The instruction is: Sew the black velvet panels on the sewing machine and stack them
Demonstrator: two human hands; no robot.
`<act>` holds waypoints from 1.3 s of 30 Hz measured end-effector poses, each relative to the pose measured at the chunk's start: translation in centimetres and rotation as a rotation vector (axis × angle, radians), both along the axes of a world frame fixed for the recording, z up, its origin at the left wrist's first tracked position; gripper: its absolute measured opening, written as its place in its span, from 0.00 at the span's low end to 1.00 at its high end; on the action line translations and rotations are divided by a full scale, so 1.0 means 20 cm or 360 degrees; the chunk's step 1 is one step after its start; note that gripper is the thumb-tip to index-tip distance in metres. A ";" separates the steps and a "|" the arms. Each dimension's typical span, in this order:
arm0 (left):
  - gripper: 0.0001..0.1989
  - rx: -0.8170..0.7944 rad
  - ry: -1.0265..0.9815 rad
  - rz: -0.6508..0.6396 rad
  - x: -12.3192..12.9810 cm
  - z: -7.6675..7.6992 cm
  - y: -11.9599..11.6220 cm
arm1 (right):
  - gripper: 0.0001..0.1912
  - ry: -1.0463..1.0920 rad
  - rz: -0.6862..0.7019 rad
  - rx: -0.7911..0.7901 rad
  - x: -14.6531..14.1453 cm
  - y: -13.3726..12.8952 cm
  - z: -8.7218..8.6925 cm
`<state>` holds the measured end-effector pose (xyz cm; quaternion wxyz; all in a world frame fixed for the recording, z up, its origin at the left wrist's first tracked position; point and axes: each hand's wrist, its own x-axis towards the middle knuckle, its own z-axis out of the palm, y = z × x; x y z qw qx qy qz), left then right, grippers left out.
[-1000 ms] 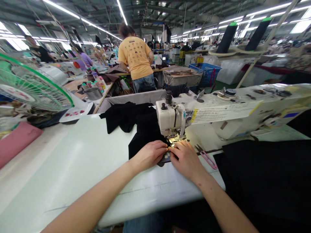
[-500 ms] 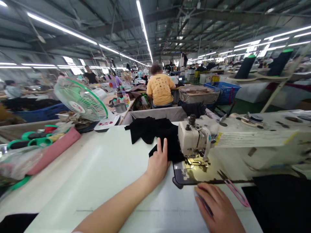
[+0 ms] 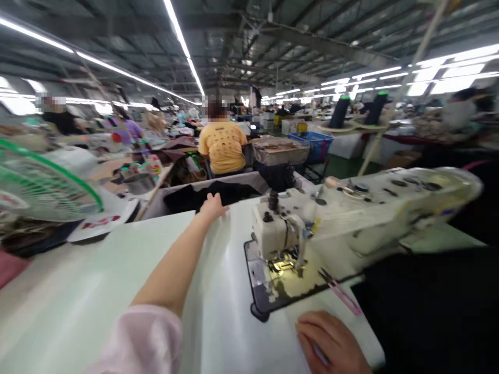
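Observation:
My left hand (image 3: 212, 206) reaches to the far edge of the white tabletop (image 3: 156, 270), arm stretched out. Its thumb stands apart from the visible fingers, so it looks open. Just beyond it, black cloth (image 3: 183, 200) lies in the grey fabric-lined bin (image 3: 156, 200) behind the table. Near the front, my right hand (image 3: 331, 340) rests on the tabletop, fingers curled together. A sliver of something bluish-grey shows between thumb and fingers, too little to name. Pink-handled scissors (image 3: 343, 296) lie just beyond that hand, blades on the bed of the sewing machine (image 3: 278, 234).
A large black cloth (image 3: 429, 306) covers the right side. At left stands a fan (image 3: 47, 182) with a green rim. Beyond the bin sits a person in a yellow shirt (image 3: 222, 148). A blue crate (image 3: 314, 145) and thread cones (image 3: 339, 111) are farther back.
My left hand has moved forward to the table's far edge. The black cloth has gone from the tabletop into the bin. The view has turned right; my right hand stays near the scissors.

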<state>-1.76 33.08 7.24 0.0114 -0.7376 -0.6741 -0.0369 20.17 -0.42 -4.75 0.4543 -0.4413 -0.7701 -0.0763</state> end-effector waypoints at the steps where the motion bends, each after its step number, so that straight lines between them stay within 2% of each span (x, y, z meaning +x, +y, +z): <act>1: 0.30 -0.0016 0.0013 -0.0125 0.04 -0.02 -0.04 | 0.09 0.0050 -0.0032 -0.0070 0.00 -0.04 0.07; 4: 0.24 -0.0037 0.0019 -0.0500 0.06 -0.10 -0.26 | 0.10 -0.0042 -0.0221 -0.0187 0.10 -0.15 0.24; 6: 0.22 -0.0025 0.0012 -0.0669 -0.01 -0.17 -0.43 | 0.09 -0.0114 -0.0527 -0.0268 0.24 -0.24 0.31; 9: 0.23 0.0117 -0.0040 -0.0846 -0.14 -0.27 -0.69 | 0.08 -0.0200 -0.1063 -0.0473 0.48 -0.34 0.35; 11: 0.25 0.0165 -0.0140 -0.0939 -0.18 -0.30 -0.85 | 0.09 -0.0227 -0.1239 -0.0639 0.61 -0.36 0.32; 13: 0.24 0.0188 -0.0240 -0.1043 -0.17 -0.30 -1.01 | 0.07 -0.0192 -0.1242 -0.0774 0.67 -0.35 0.28; 16: 0.22 0.0213 -0.0318 -0.1219 -0.09 -0.25 -1.22 | 0.09 -0.0110 -0.1156 -0.0856 0.71 -0.33 0.24; 19: 0.20 0.0188 -0.0359 -0.1364 0.02 -0.18 -1.39 | 0.09 0.0034 -0.1090 -0.0906 0.77 -0.33 0.25; 22: 0.19 0.0089 -0.0403 -0.1474 0.12 -0.15 -1.53 | 0.10 0.0237 -0.1000 -0.0969 0.86 -0.35 0.26; 25: 0.19 -0.0068 -0.0352 -0.1583 0.28 -0.16 -1.61 | 0.13 0.0388 -0.0912 -0.0966 0.90 -0.37 0.26; 27: 0.20 -0.0121 -0.0248 -0.1619 0.41 -0.20 -1.61 | 0.13 0.0424 -0.0850 -0.0919 0.86 -0.38 0.24; 31: 0.24 -0.0027 -0.0147 -0.1464 0.70 -0.25 -1.48 | 0.14 0.0360 -0.0799 -0.0817 0.77 -0.37 0.20; 33: 0.21 -0.0032 -0.0072 -0.1543 0.82 -0.25 -1.40 | 0.11 0.0336 -0.0806 -0.0784 0.75 -0.37 0.18; 36: 0.12 -0.0059 0.0117 -0.1757 0.92 -0.25 -1.34 | 0.10 0.0326 -0.0789 -0.0742 0.76 -0.37 0.16; 39: 0.10 0.0018 0.0208 -0.1748 0.96 -0.26 -1.35 | 0.11 0.0267 -0.0763 -0.0670 0.78 -0.38 0.13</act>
